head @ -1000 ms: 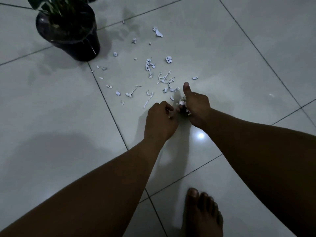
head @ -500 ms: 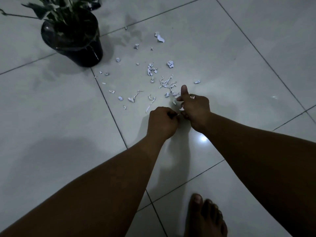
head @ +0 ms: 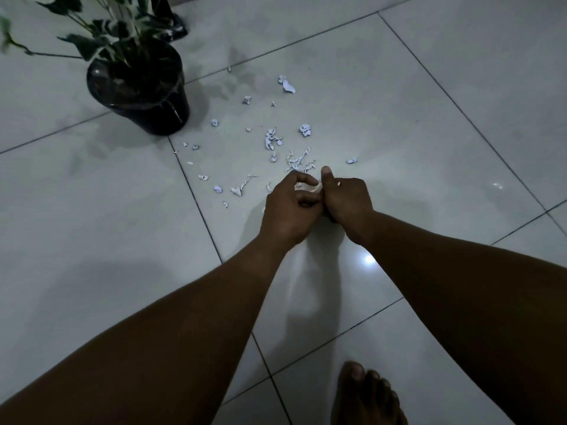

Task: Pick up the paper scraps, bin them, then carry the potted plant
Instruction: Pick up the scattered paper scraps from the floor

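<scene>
- The left hand and the right hand are pressed together low over the floor, both curled shut around a small wad of paper that shows pale between them.
- To do this gathering well, I judge it best to keep one hand cupped as a holder and pinch with the other, so collected bits do not drop back.
- The loose paper scraps lie just beyond the fingertips and off to the left of the left hand, thin curls and crumbs that probably need fingertip pinches or sweeping into a heap.
- The potted plant stands well beyond and left of the hands, upright, its dark pot holding leafy stems; what fills the pot is too dim to tell.
- No bin is in view.
</scene>
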### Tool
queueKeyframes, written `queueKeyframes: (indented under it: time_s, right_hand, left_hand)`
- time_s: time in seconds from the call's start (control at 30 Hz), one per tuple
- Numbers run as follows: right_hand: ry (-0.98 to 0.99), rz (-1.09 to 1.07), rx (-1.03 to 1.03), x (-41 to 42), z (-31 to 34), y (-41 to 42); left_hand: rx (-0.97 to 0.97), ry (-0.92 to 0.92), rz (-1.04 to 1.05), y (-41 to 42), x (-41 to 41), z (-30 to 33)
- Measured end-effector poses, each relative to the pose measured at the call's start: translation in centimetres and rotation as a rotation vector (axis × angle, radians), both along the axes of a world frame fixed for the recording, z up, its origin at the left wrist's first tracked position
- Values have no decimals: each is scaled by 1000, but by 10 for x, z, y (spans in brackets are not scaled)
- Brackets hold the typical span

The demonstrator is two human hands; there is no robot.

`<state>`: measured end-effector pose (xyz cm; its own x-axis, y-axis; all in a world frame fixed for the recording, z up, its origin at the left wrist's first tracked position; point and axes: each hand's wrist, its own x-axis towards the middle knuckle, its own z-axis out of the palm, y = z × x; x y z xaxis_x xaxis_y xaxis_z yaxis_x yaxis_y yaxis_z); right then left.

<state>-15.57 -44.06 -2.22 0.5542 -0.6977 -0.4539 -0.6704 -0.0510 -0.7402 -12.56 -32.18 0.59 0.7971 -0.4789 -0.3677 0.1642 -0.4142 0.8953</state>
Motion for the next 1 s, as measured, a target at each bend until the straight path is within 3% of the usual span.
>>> queueKeyframes:
  time_s: [0.07, 0.13, 0.3, 0.37, 0.43, 0.57, 0.7, 0.8, 1.0]
  right_hand:
    - [26, -11, -195, 3, -2, -6]
    - [51, -39, -336, 9, -5, -14]
    - [52, -22, -546, 22, -7, -52]
    - [96, 9, -574, 25, -6, -67]
    - [147, 113, -634, 32, -7, -68]
    - [162, 323, -793, 47, -14, -34]
    - [80, 666, -848, 55, -20, 2]
    - [116, 861, -981, 51, -22, 9]
    - [33, 956, -839, 36, -23, 6]
  left_hand:
    - [-67, 67, -97, 2, 4, 0]
    - [-31, 8, -98, 4, 8, -1]
    - [332, -456, 121, 18, 24, -10]
    - [508, -488, 179, 25, 33, -17]
    - [609, -393, 210, 31, 42, -23]
    - [523, -330, 198, 35, 56, -30]
    - [381, -317, 165, 28, 63, -26]
    - [282, -210, 180, 18, 63, -21]
    - [146, 20, 239, 10, 58, -26]
